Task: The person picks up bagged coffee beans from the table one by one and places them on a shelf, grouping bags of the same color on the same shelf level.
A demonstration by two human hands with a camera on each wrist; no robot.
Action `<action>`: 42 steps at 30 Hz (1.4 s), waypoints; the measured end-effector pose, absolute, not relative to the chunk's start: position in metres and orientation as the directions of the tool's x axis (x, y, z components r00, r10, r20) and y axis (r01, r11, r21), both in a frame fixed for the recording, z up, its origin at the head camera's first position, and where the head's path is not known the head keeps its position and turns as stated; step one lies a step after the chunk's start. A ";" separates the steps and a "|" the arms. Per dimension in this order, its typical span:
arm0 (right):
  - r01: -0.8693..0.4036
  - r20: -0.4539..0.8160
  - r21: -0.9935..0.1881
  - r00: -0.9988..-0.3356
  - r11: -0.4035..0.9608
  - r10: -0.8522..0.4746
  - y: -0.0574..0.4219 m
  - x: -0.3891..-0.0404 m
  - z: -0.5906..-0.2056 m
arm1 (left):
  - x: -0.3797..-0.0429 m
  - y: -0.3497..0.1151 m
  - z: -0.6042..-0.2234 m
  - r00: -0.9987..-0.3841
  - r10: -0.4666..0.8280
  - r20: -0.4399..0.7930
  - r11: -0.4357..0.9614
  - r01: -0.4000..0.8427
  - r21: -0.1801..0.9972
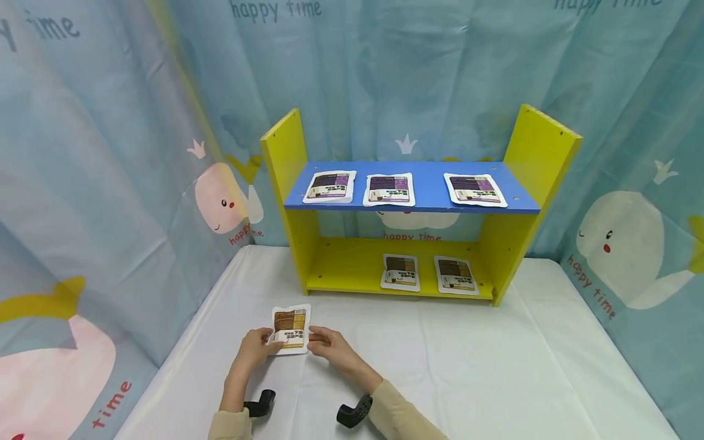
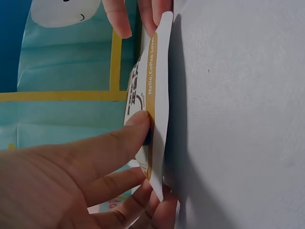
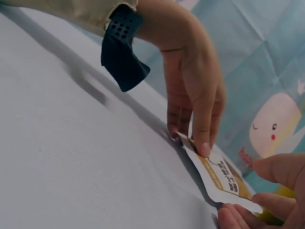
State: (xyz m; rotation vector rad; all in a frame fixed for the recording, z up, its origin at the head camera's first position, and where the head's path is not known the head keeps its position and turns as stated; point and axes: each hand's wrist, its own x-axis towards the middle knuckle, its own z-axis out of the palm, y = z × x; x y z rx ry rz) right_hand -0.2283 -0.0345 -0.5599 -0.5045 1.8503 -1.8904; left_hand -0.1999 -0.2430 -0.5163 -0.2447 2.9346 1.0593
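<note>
A flat white coffee packet (image 1: pixel 290 327) with a brown and gold label, printed "Hello, Coffee" along one edge, is at the left of the table, left of and in front of the shelf. My left hand (image 1: pixel 256 346) pinches its left side, thumb on the printed face and fingers underneath, as the left wrist view shows. My right hand (image 1: pixel 332 348) is at the packet's opposite edge. In the right wrist view its fingertips (image 3: pixel 228 214) touch that edge while the thumb stands apart from the label. The packet is tilted close over the white cloth.
A yellow shelf unit (image 1: pixel 286 244) with a blue upper board (image 1: pixel 429 183) stands at the back. Three purple-labelled packets (image 1: pixel 389 189) lie on the upper board. Two brown-labelled packets (image 1: pixel 400 272) lie on the lower board, towards the right. Printed curtains (image 1: pixel 385 79) surround the white-covered table (image 1: pixel 495 366).
</note>
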 end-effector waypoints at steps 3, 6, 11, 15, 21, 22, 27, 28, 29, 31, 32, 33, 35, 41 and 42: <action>0.030 -0.035 -0.999 -0.854 0.019 -0.519 -0.033 -0.224 -0.555 | -0.199 -0.241 -0.515 -0.990 -0.132 -0.056 0.744 -0.136 0.654; -0.008 -0.006 -1.000 -0.868 0.026 -0.496 -0.028 -0.216 -0.542 | -0.200 -0.239 -0.514 -0.992 -0.117 -0.035 0.732 -0.110 0.672; -0.068 0.044 -0.997 -0.880 0.034 -0.474 -0.018 -0.206 -0.523 | -0.203 -0.233 -0.514 -0.995 -0.101 -0.003 0.723 -0.075 0.687; -0.103 0.077 -0.994 -0.880 0.029 -0.468 -0.010 -0.205 -0.517 | -0.206 -0.226 -0.513 -0.995 -0.094 0.015 0.706 -0.056 0.706; -0.152 0.104 -0.986 -0.884 0.070 -0.456 0.002 -0.209 -0.517 | -0.210 -0.215 -0.511 -0.997 -0.054 0.050 0.671 0.001 0.742; -0.158 0.108 -0.984 -0.885 0.076 -0.453 0.004 -0.209 -0.517 | -0.211 -0.213 -0.510 -0.997 -0.048 0.055 0.666 0.009 0.746; -0.177 0.112 -0.978 -0.896 0.114 -0.429 0.014 -0.210 -0.514 | -0.217 -0.203 -0.510 -0.998 -0.038 0.047 0.661 0.010 0.750; -0.181 0.115 -0.976 -0.899 0.120 -0.424 0.015 -0.211 -0.513 | -0.218 -0.201 -0.510 -0.998 -0.038 0.041 0.659 0.006 0.753; -0.183 0.116 -0.975 -0.901 0.124 -0.417 0.017 -0.212 -0.513 | -0.220 -0.199 -0.509 -0.999 -0.037 0.036 0.657 0.003 0.754; -0.186 0.121 -0.974 -0.907 0.127 -0.404 0.020 -0.213 -0.514 | -0.222 -0.196 -0.509 -0.999 -0.034 0.033 0.655 0.003 0.756; -0.189 0.124 -0.974 -0.909 0.128 -0.398 0.021 -0.213 -0.514 | -0.223 -0.193 -0.508 -0.999 -0.032 0.034 0.654 0.005 0.757; -0.187 0.123 -0.974 -0.911 0.129 -0.393 0.023 -0.214 -0.514 | -0.224 -0.191 -0.508 -0.999 -0.029 0.036 0.648 0.009 0.761; -0.188 0.125 -0.973 -0.916 0.131 -0.381 0.026 -0.215 -0.514 | -0.227 -0.188 -0.508 -0.999 -0.026 0.040 0.646 0.014 0.763; -0.211 0.156 -0.968 -0.930 0.136 -0.332 0.033 -0.221 -0.511 | -0.235 -0.178 -0.505 -0.999 -0.016 0.052 0.640 0.030 0.768; -0.216 0.165 -0.967 -0.932 0.132 -0.322 0.034 -0.222 -0.510 | -0.237 -0.176 -0.504 -0.998 -0.014 0.057 0.636 0.035 0.771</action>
